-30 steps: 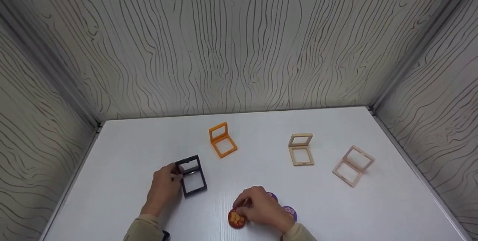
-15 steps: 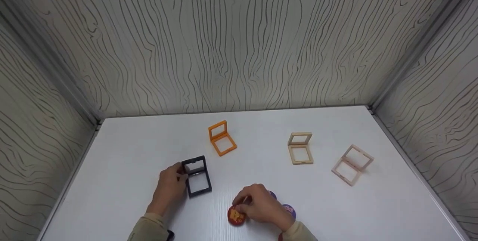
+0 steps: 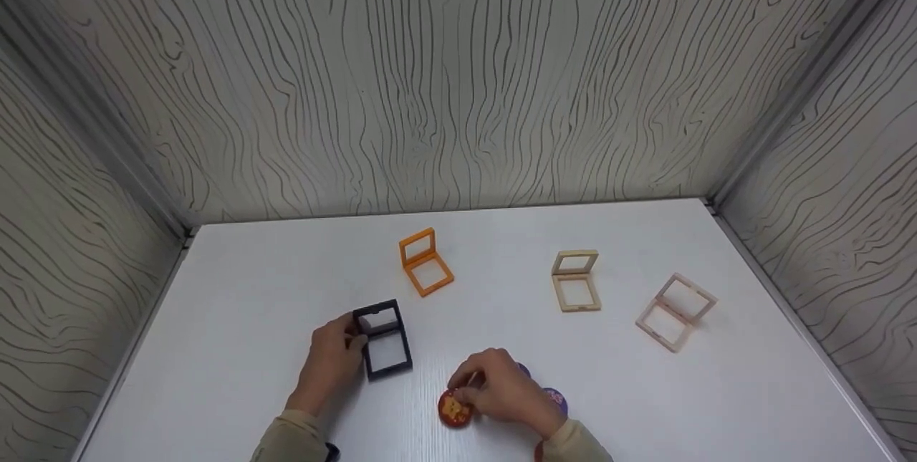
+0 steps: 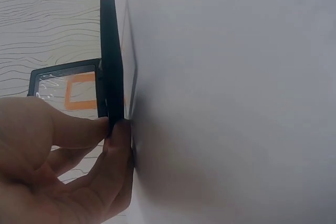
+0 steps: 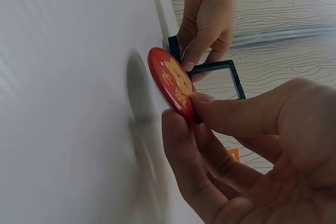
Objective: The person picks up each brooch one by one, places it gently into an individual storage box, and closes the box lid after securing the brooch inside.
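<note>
My left hand (image 3: 331, 362) pinches the left side of a black square hinged display frame (image 3: 405, 333), whose two halves stand apart at an angle. In the left wrist view, thumb and fingertips grip the lower half of the black frame (image 4: 111, 51) close over the white table, with clear film showing in the other half. Toward the front, my right hand (image 3: 505, 390) holds a round red badge (image 3: 453, 415) with a yellow figure on it. Thumb and fingers pinch the badge (image 5: 169, 80) by its rim in the right wrist view, tilted and raised off the table with a shadow beside it.
Two purple round badges (image 3: 556, 400) lie partly hidden behind my right hand. Farther back on the white table (image 3: 501, 233) stand an orange hinged frame (image 3: 438, 287), a cream one (image 3: 580, 308) and a pale pink one (image 3: 655, 338), all unfolded. Wood-patterned panels (image 3: 458, 89) enclose three sides.
My left hand has moved right with the black frame, bringing it nearer the red badge. The right hand keeps its pinch on the badge and has hardly moved.
</note>
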Tool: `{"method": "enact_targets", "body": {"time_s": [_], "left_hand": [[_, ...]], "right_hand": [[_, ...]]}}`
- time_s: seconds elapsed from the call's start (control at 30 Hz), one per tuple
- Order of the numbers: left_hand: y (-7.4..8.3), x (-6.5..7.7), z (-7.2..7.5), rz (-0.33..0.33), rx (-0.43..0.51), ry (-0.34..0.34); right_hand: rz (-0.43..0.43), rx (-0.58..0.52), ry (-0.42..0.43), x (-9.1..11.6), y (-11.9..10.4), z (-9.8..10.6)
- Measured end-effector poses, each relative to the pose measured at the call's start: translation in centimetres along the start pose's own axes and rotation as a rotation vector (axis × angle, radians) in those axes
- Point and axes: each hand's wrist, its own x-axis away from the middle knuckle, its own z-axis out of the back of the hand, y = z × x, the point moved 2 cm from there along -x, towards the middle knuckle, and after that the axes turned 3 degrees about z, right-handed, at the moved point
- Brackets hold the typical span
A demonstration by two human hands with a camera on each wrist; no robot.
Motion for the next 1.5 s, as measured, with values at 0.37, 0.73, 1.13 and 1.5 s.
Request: {"method": "enact_targets", "body": {"time_s": [0.37,0.73,1.13,1.5], "left_hand": [[0.4,0.3,-0.7,-0.005,0.017,-0.02],[1.3,0.8,-1.3,-0.03,-0.008,-0.047],[2.4,1.4,-2.1,-0.125,-0.018,-0.046],[3.5,2.0,-2.7,-0.144,-0.026,-0.097]], "right_hand": [[0.058,-0.002,0.027,-0.1,0.0,0.2],[0.049,-0.024,0.024,-0.2,-0.2,0.4],[0.049,-0.078,0.041,-0.4,-0.1,1.5],[0.075,-0.107,0.088,-1.5,-0.4,2.5]]}}
